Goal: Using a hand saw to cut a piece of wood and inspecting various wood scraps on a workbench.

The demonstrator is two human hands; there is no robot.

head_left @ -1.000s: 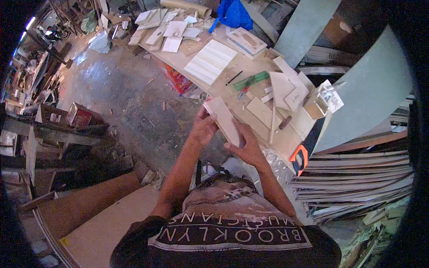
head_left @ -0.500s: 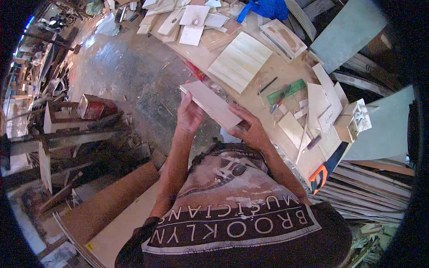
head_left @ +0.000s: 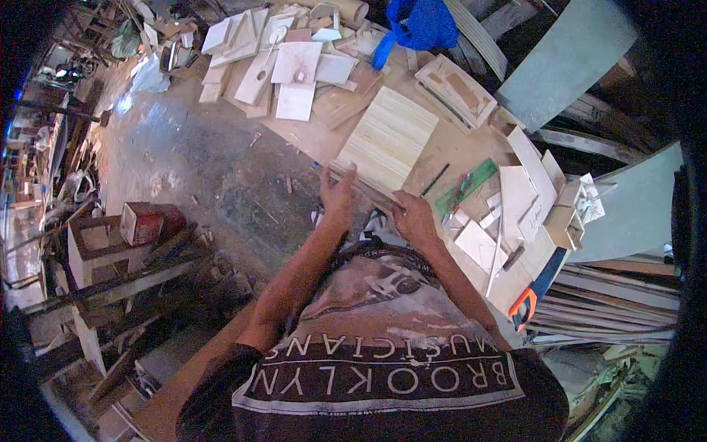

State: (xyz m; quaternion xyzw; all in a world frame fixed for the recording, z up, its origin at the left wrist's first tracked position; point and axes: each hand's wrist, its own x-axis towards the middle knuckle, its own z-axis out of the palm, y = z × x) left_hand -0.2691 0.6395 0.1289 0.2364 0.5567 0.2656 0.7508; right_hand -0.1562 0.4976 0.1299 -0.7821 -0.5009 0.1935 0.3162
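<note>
Between my two hands is a small wooden board (head_left: 372,191), seen almost edge-on as a narrow strip. My left hand (head_left: 340,200) grips its left end, and the fingers of my right hand (head_left: 414,218) are closed on its right end. The board is at the near edge of a square pale wood panel (head_left: 392,132) lying on the workbench; whether the two touch I cannot tell. To the right of my right hand lie a dark pencil-like stick (head_left: 435,180) and a green strip (head_left: 477,179) with a red-and-dark tool on it.
Loose wooden pieces (head_left: 294,77) are heaped at the bench's far end. A framed wooden piece (head_left: 458,92) and a blue bag (head_left: 421,29) lie beyond the panel. An orange-handled saw (head_left: 523,308) rests at the right edge. Wooden frames (head_left: 99,254) stand on the left.
Both hands have brought the board closer to the square panel. Its broad face showed before; now it is tilted nearly edge-on. The whole view has also shifted slightly.
</note>
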